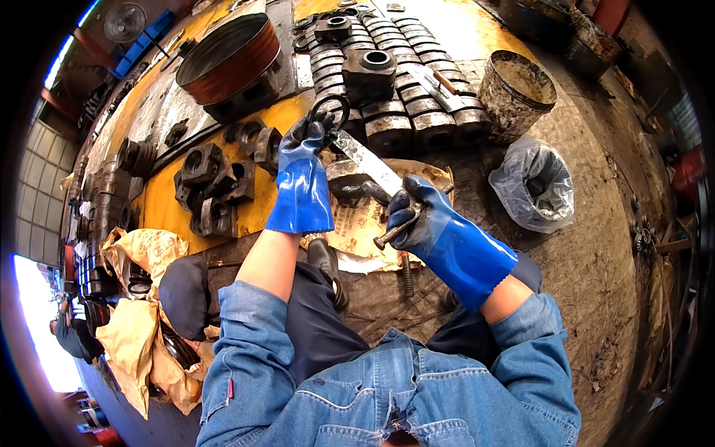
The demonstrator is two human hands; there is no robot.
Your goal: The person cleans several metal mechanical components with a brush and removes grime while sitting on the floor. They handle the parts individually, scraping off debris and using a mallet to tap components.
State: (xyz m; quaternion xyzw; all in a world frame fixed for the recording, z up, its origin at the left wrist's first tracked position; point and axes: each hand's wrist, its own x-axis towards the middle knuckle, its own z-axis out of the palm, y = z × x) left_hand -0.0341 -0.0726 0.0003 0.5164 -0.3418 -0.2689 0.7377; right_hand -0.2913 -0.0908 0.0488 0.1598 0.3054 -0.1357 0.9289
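My left hand, in a blue rubber glove with dark, stained fingers, is closed around a thin black ring held up in front of me. My right hand, gloved alike, grips a flat pale metal strip, smeared dark in places. The strip slants up to the left, its far end close beside the ring and the left fingers; whether it touches them I cannot tell. A dark rod with a flared end sticks out by the right fingers. Below lies stained brown paper.
Rows of dark metal cylinders lie ahead, with a bored block on top. Heavy nut-like blocks sit at left, near a large drum. To the right stand a grimy bucket and a plastic-lined container.
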